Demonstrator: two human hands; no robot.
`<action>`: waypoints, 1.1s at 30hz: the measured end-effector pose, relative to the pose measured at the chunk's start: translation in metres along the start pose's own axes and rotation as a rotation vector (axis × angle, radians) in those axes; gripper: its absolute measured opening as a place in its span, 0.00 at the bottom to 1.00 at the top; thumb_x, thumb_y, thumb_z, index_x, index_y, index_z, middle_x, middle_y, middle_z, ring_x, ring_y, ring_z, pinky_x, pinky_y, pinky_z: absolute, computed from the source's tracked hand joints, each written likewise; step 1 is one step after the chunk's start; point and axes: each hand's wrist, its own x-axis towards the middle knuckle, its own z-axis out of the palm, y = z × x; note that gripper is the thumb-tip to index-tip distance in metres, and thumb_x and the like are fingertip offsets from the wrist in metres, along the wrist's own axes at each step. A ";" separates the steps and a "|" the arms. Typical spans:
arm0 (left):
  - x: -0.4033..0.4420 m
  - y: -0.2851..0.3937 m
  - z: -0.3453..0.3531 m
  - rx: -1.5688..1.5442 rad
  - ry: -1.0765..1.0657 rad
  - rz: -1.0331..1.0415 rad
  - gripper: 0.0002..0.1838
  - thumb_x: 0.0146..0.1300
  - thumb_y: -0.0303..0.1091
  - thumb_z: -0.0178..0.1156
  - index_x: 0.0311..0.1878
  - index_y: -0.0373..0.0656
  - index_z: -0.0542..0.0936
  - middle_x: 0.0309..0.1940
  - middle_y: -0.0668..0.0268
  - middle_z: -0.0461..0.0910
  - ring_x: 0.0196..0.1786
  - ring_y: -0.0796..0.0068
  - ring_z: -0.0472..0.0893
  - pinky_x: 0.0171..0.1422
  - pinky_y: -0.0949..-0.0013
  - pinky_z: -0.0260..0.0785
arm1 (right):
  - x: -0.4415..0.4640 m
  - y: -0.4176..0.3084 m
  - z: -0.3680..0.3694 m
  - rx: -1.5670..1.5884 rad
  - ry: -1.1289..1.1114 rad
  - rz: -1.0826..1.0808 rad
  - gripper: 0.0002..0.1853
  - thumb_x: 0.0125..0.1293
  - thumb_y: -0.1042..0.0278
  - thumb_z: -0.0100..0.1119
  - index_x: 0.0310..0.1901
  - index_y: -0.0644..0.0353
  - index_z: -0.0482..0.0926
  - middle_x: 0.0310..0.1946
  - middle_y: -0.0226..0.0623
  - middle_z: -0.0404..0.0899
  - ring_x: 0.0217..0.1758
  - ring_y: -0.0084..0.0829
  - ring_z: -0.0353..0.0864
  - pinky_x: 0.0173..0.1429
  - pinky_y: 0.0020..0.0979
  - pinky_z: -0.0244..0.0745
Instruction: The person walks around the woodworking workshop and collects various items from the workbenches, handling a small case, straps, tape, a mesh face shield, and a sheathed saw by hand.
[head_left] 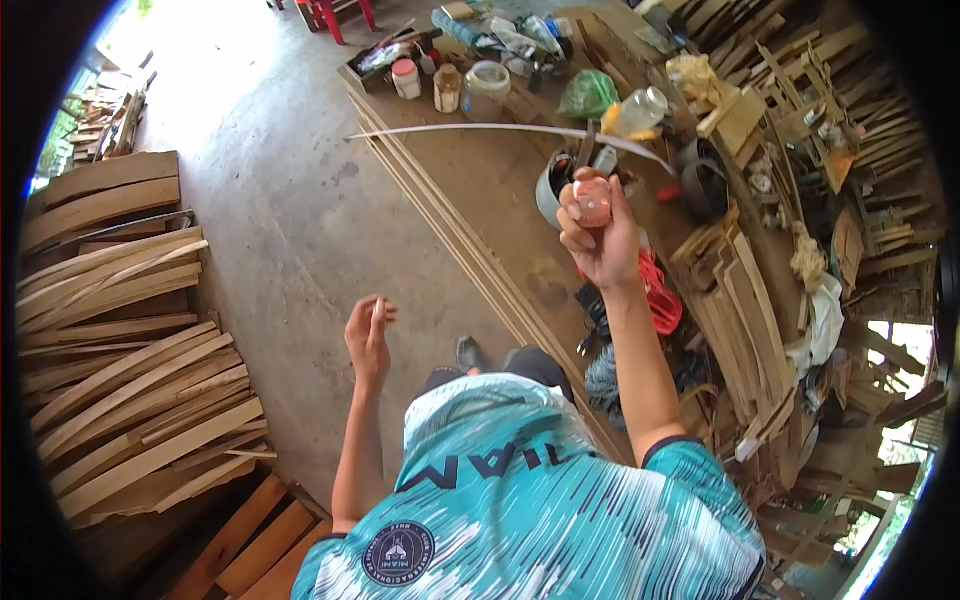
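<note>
Right hand [608, 240] grips 1 round reddish case [592, 203] near a pale strip [480, 128]; my left hand [369, 335] half-curls, I can't tell around what.

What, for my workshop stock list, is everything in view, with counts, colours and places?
Round object: one, reddish, held at right
Strip: one, whitish, beyond it
Standing jars: three; white, brownish, clear; top centre
Bag: one, green, right of jars
Clear container: one, right of bag
Cord: one bundle, red, centre-right
Slats: several, tan, diagonal through centre
Boards: many, brown, left
Wood pieces: many, brown, right
Furniture legs: several, red, top
Floor: grey, centre-left
Smaller clutter: uncountable, mixed, top
Shirt: one, teal, bottom
Left hand: one, centre-left
Right hand: one, centre-right
</note>
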 end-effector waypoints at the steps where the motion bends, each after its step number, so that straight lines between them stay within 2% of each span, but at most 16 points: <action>1: 0.000 -0.008 -0.004 0.000 0.018 -0.019 0.15 0.69 0.38 0.53 0.44 0.34 0.77 0.32 0.61 0.81 0.37 0.74 0.80 0.43 0.72 0.73 | 0.017 0.004 0.000 -0.049 0.009 0.017 0.22 0.73 0.47 0.38 0.51 0.57 0.72 0.28 0.33 0.70 0.19 0.20 0.60 0.23 0.22 0.53; 4: -0.001 -0.024 -0.005 0.032 0.038 -0.163 0.15 0.68 0.42 0.55 0.44 0.38 0.78 0.32 0.64 0.82 0.34 0.77 0.80 0.40 0.75 0.69 | 0.040 0.028 0.003 -0.003 0.070 0.074 0.20 0.73 0.49 0.39 0.51 0.57 0.72 0.29 0.34 0.70 0.19 0.21 0.60 0.24 0.22 0.53; 11: 0.041 -0.008 0.021 -0.022 0.002 -0.134 0.12 0.68 0.36 0.54 0.43 0.35 0.78 0.32 0.62 0.81 0.36 0.76 0.80 0.42 0.73 0.72 | 0.119 0.051 -0.013 0.213 0.106 0.053 0.19 0.71 0.51 0.45 0.52 0.57 0.72 0.31 0.33 0.70 0.22 0.20 0.59 0.25 0.21 0.55; 12: 0.050 -0.008 0.024 -0.029 0.014 -0.130 0.12 0.68 0.36 0.55 0.43 0.35 0.78 0.32 0.63 0.81 0.36 0.77 0.80 0.42 0.74 0.72 | 0.131 0.055 -0.011 0.050 0.078 0.158 0.19 0.72 0.51 0.45 0.53 0.57 0.72 0.31 0.32 0.70 0.23 0.19 0.59 0.25 0.20 0.55; 15: 0.081 0.002 0.027 0.074 0.021 -0.109 0.13 0.68 0.37 0.55 0.43 0.35 0.78 0.31 0.62 0.82 0.36 0.77 0.80 0.42 0.74 0.72 | 0.178 0.045 -0.028 0.298 0.084 0.049 0.19 0.73 0.50 0.41 0.52 0.55 0.71 0.29 0.29 0.70 0.25 0.18 0.63 0.26 0.20 0.57; 16: 0.091 0.007 0.027 0.117 0.030 -0.103 0.13 0.67 0.38 0.55 0.43 0.36 0.78 0.31 0.62 0.82 0.35 0.76 0.81 0.42 0.73 0.73 | 0.194 0.043 -0.024 0.186 0.145 -0.033 0.19 0.73 0.49 0.41 0.52 0.56 0.72 0.29 0.28 0.70 0.24 0.17 0.63 0.26 0.19 0.56; 19: 0.122 0.016 0.028 0.151 0.046 -0.118 0.13 0.67 0.38 0.55 0.43 0.37 0.78 0.31 0.61 0.83 0.36 0.75 0.82 0.42 0.73 0.73 | 0.235 0.065 -0.046 -0.003 0.174 0.183 0.21 0.74 0.48 0.40 0.51 0.58 0.72 0.26 0.26 0.69 0.23 0.15 0.63 0.25 0.18 0.56; 20: 0.131 0.020 0.026 0.182 0.064 -0.102 0.13 0.67 0.38 0.55 0.43 0.37 0.78 0.31 0.61 0.83 0.36 0.74 0.82 0.43 0.72 0.73 | 0.252 0.058 -0.052 0.087 0.411 -0.008 0.22 0.74 0.47 0.39 0.48 0.59 0.73 0.24 0.24 0.69 0.22 0.14 0.63 0.24 0.17 0.56; 21: 0.142 0.026 0.027 0.204 0.092 -0.083 0.13 0.66 0.38 0.56 0.43 0.37 0.78 0.32 0.60 0.83 0.37 0.74 0.82 0.43 0.71 0.73 | 0.268 0.053 -0.058 -0.108 0.337 -0.040 0.22 0.74 0.48 0.39 0.47 0.60 0.74 0.22 0.24 0.69 0.22 0.14 0.65 0.23 0.17 0.57; 23: 0.157 0.036 0.025 0.227 0.128 -0.074 0.12 0.66 0.37 0.56 0.43 0.37 0.78 0.32 0.60 0.83 0.37 0.73 0.83 0.44 0.70 0.74 | 0.283 0.064 -0.066 -0.455 -0.012 0.370 0.21 0.74 0.49 0.39 0.45 0.59 0.74 0.22 0.24 0.69 0.21 0.14 0.64 0.22 0.18 0.57; 24: 0.163 0.040 0.025 0.223 0.141 -0.083 0.12 0.66 0.37 0.56 0.43 0.37 0.78 0.32 0.59 0.83 0.37 0.72 0.83 0.44 0.70 0.74 | 0.296 0.072 -0.077 -0.370 0.188 0.312 0.20 0.74 0.50 0.40 0.44 0.59 0.75 0.23 0.26 0.70 0.20 0.14 0.62 0.20 0.20 0.55; 25: 0.174 0.042 0.025 0.208 0.162 -0.081 0.12 0.66 0.37 0.56 0.43 0.37 0.79 0.32 0.59 0.83 0.38 0.71 0.83 0.44 0.69 0.74 | 0.316 0.065 -0.087 -0.126 0.198 0.190 0.21 0.74 0.50 0.39 0.45 0.60 0.75 0.23 0.26 0.70 0.20 0.13 0.63 0.20 0.19 0.56; 27: 0.191 0.042 0.021 0.243 0.185 -0.064 0.12 0.65 0.36 0.56 0.42 0.37 0.79 0.32 0.59 0.83 0.37 0.71 0.83 0.44 0.69 0.74 | 0.341 0.076 -0.088 -0.611 0.061 0.328 0.21 0.74 0.49 0.39 0.49 0.59 0.73 0.23 0.25 0.69 0.21 0.13 0.64 0.20 0.18 0.57; 30: 0.209 0.040 -0.003 0.298 0.210 -0.065 0.12 0.65 0.36 0.57 0.42 0.37 0.79 0.32 0.59 0.83 0.37 0.70 0.83 0.44 0.69 0.74 | 0.390 0.093 -0.091 -0.215 0.181 0.077 0.21 0.74 0.49 0.38 0.51 0.58 0.71 0.23 0.25 0.69 0.21 0.13 0.64 0.20 0.18 0.56; 31: 0.218 0.038 -0.010 0.308 0.226 -0.067 0.11 0.65 0.36 0.57 0.42 0.37 0.79 0.32 0.59 0.83 0.37 0.70 0.83 0.44 0.69 0.74 | 0.412 0.108 -0.081 -0.371 0.236 0.048 0.22 0.74 0.47 0.37 0.50 0.57 0.72 0.23 0.26 0.70 0.19 0.14 0.63 0.19 0.18 0.55; 33: 0.236 0.026 -0.028 0.241 0.260 -0.096 0.11 0.65 0.36 0.57 0.42 0.37 0.79 0.32 0.60 0.83 0.37 0.70 0.83 0.44 0.69 0.74 | 0.433 0.146 -0.069 -0.623 -0.022 0.110 0.24 0.73 0.45 0.37 0.51 0.58 0.71 0.24 0.28 0.71 0.18 0.15 0.64 0.19 0.18 0.56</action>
